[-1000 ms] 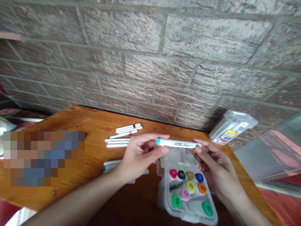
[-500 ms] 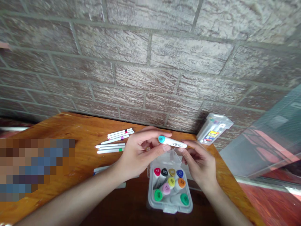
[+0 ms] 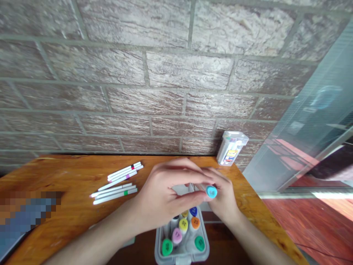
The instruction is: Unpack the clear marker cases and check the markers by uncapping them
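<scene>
A white marker with a turquoise numbered cap (image 3: 211, 191) points its cap end toward me, above an open clear case (image 3: 157, 243). My left hand (image 3: 168, 191) pinches it near the cap between thumb and fingers. Behind it, my right hand (image 3: 223, 193) closes round the marker's other end, its fingertips mostly hidden by the left hand. Several markers stand in the case, cap ends up, among them a yellow one (image 3: 183, 224), an orange one (image 3: 195, 222), a pink one (image 3: 177, 235) and green ones (image 3: 167, 247). My left hand covers the back of the case.
Several slim white pens (image 3: 116, 193) lie on the wooden table (image 3: 74, 184) at left. A lidded clear pen box (image 3: 231, 149) stands at the back right against the brick wall (image 3: 165, 99). A blurred-out object (image 3: 24, 224) is at the left edge; a glass panel (image 3: 292, 129) is at right.
The marker has turned from lying sideways to pointing its turquoise cap at me. My hands have come closer together and lower over the case. The view has shifted right.
</scene>
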### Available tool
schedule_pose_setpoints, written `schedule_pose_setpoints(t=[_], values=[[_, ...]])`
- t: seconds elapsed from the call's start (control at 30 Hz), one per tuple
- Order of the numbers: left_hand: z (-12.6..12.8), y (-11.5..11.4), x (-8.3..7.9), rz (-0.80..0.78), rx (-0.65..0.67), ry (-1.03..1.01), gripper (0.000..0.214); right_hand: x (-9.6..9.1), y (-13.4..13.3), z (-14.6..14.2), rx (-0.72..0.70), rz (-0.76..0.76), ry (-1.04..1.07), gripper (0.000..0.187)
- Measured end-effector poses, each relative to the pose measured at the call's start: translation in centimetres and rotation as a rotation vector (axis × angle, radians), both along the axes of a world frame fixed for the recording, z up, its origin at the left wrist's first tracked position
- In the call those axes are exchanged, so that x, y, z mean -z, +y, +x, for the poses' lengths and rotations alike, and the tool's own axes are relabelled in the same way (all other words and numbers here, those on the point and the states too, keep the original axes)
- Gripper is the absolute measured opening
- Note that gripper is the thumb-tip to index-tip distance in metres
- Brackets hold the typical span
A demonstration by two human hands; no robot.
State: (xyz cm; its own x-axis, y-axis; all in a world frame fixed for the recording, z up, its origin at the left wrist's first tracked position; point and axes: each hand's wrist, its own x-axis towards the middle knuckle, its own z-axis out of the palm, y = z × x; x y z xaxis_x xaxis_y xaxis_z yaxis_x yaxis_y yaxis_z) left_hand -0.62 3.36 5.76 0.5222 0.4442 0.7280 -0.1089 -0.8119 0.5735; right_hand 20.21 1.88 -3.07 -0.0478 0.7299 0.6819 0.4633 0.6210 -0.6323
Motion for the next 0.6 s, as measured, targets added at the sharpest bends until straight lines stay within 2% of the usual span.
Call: schedule_pose_setpoints(t=[0.23, 0.6], values=[[-0.74, -0.55, 0.07, 0.053, -0.063, 0.031, 0.022, -0.12, -0.22, -0.24, -0.008, 0.003, 0.026, 0.018], [-0.84, -0.6, -0.07, 0.077, -0.061, 0.048, 0.02, -0.14, -0.32, -0.21, -0.002, 0.065, -0.045, 0.017]])
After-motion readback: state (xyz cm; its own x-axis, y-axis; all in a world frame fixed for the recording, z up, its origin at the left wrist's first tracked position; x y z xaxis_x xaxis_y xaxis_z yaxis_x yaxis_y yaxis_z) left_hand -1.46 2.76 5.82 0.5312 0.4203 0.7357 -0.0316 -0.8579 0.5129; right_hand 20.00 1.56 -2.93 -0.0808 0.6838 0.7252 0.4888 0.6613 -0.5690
